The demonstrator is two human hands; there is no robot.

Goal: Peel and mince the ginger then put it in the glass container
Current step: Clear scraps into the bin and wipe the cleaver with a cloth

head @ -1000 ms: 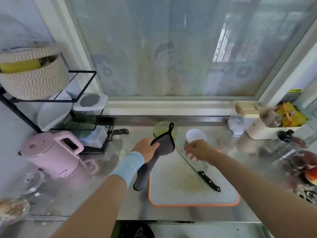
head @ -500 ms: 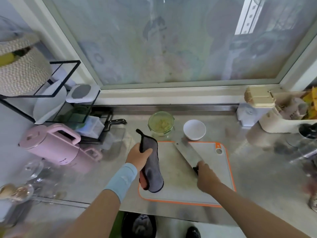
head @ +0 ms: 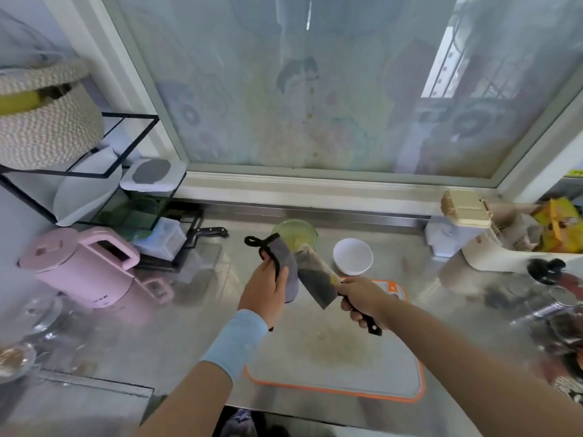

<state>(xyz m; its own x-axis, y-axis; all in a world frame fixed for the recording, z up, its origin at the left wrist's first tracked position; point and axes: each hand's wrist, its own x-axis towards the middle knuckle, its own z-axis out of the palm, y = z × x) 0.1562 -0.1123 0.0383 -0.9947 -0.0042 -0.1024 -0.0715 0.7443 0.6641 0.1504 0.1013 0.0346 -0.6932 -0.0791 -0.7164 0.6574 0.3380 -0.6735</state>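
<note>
Watching through the head camera, I log both hands raised over the counter (head: 189, 326), in front of the window.

Right hand (head: 362, 298): fingers wrapped round the black handle of the knife (head: 315, 279), a broad cleaver. Its long axis runs on a diagonal, with the handle butt low and to the right, nearest me, and the blade's far end high and to the left. That far end points at the glass container (head: 295, 231) and overlaps its near rim in my view. The flat of the blade faces up towards the camera, and the blade is lifted clear of the cutting board (head: 347, 373).

Left hand (head: 263, 293): fingers and thumb curled round a grey cloth (head: 288, 269) with black trim and a loop sticking out up and to the left. The cloth's right edge meets the left side of the blade. I cannot tell how firmly it presses.

Ginger (head: 298, 241): pale yellow bits inside the glass container, blurred. The container stands upright at the back of the counter, beyond the board. A yellowish smear marks the middle of the board.

A white bowl (head: 352, 256) sits just right of the container, apart from it. A pink kettle (head: 82, 266) stands well to the left, under a rack holding a woven basket (head: 47, 121).
</note>
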